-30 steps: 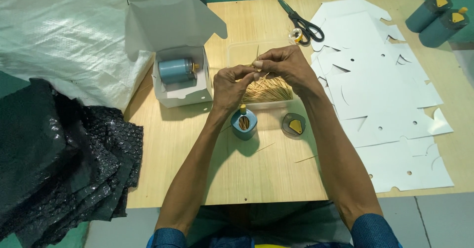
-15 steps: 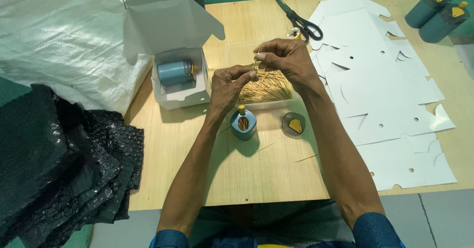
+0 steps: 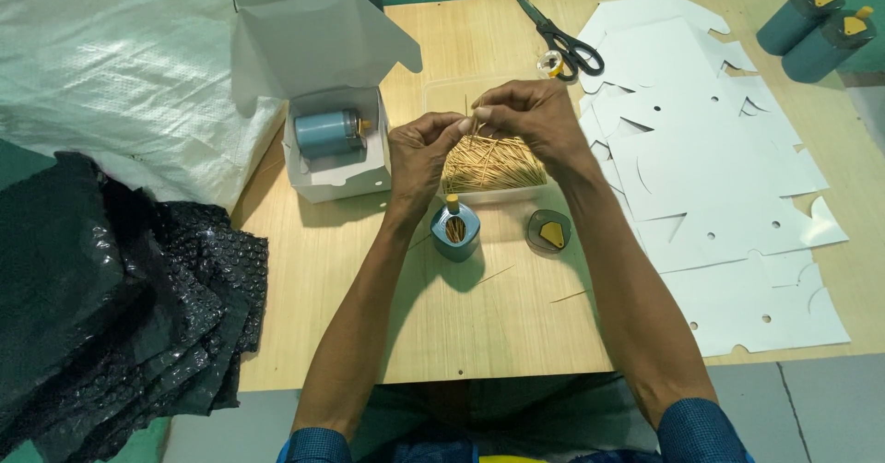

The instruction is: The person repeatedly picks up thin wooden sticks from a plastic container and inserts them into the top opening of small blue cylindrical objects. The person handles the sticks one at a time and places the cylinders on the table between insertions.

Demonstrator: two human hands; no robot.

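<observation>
1. Two hands meet above a clear plastic tray (image 3: 433,94) heaped with thin pale wooden sticks (image 3: 493,163). The left hand (image 3: 419,149) and right hand (image 3: 530,122) both pinch a small bunch of sticks (image 3: 472,117) at the fingertips, the ends standing upright.
2. Step in hand, judged: gathering and squaring a bunch.
3. Just below, apart from both hands, stands an open blue-grey plastic holder (image 3: 454,232) with sticks already inside; its round lid with yellow tab (image 3: 549,232) lies beside it.
4. Next move would call for keeping the bunch tight and aligned with the narrow mouth.
5. A white cardboard box (image 3: 323,57) holds a finished holder at left.
</observation>
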